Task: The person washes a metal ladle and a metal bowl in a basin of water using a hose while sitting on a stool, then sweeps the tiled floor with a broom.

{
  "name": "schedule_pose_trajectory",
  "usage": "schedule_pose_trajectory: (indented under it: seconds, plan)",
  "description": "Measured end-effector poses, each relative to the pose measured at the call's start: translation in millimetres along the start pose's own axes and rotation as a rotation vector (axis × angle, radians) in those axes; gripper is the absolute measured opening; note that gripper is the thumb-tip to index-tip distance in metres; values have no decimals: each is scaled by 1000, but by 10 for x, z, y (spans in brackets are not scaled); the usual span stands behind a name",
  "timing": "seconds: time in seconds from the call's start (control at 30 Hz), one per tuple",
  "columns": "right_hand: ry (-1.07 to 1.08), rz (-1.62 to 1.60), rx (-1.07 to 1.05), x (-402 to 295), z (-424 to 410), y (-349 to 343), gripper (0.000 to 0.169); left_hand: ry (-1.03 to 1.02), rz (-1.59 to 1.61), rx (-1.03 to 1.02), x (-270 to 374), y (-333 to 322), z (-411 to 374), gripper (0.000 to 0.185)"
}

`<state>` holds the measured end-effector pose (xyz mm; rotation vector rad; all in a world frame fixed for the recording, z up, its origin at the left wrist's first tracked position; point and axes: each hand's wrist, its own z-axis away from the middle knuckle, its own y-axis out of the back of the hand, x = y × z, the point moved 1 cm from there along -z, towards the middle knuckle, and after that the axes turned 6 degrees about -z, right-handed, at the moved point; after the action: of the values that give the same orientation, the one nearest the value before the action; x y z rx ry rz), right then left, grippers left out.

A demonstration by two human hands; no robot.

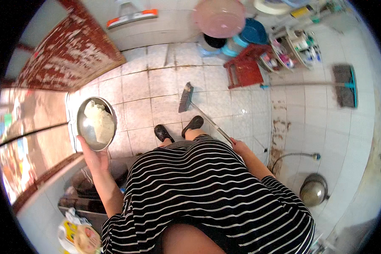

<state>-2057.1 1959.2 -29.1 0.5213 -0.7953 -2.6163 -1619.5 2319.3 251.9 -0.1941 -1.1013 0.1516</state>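
Observation:
My left hand (98,160) grips the near rim of a round metal bowl (85,130), held up beside the bright doorway on the left. Inside the bowl lies a pale yellowish, lumpy mass (102,123); what it is made of cannot be told. Down at my right side, my right hand (239,146) is closed around the end of a long broom handle (211,121). The broom head (186,98), with grey bristles, rests on the tiled floor ahead of my black clogs (193,124).
A worn red door (73,50) stands at upper left. Ahead are a red stool (246,73), a pink basin (220,17) and a loaded corner shelf (297,47). A long-handled brush (346,85) and a metal pan (313,190) hang on the right wall. A dark lidded pan (82,181) sits at left.

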Motion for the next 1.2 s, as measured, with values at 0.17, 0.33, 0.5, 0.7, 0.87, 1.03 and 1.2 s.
schedule_pose_trajectory:
  seconds: [0.17,0.33,0.5,0.7,0.87,1.03,1.2]
  plan:
    - [-145,-134,113,243,1044,-745,44,39,-15,-270,279,171,-109,59]
    - [-369,-200,220,374,2692,-1932,48,122,-41,-485,613,768,256,60]
    - [-567,-225,281,126,4067,-2508,49,162,-64,-702,963,701,370,61]
    - [-992,-175,331,-166,5449,-3391,46,235,-165,-889,1298,799,706,62]
    - [-1184,-332,464,-1324,5967,-3800,37,304,-274,-1014,1554,709,503,64]
    - [-1088,-510,267,-3274,6009,-4722,40,343,-344,-1159,1708,800,483,64]
    - [-876,-960,549,-4912,5389,-4871,76,389,-395,-1301,1720,431,232,63]
